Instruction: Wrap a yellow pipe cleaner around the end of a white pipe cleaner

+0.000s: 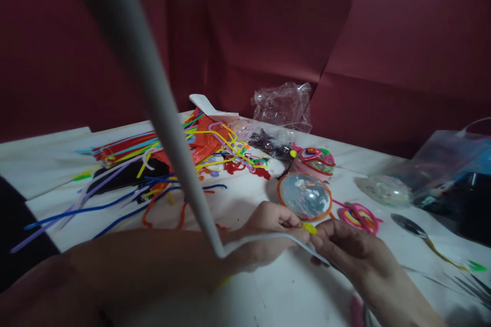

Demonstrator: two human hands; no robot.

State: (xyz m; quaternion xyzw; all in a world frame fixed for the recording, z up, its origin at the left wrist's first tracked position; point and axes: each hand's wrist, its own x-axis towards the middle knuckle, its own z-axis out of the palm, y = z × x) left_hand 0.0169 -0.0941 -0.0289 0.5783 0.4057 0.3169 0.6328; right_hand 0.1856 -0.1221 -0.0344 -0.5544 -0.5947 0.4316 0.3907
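Together, both hands pinch a small yellow piece (309,228) over the white table (276,286).
Left hand (264,232) and right hand (355,250) meet fingertip to fingertip, closed narrowly on it, just in front of a clear ball with an orange rim (305,196). A white cord (268,238) crosses the left hand. Loose coloured craft wires (153,173) lie well behind.
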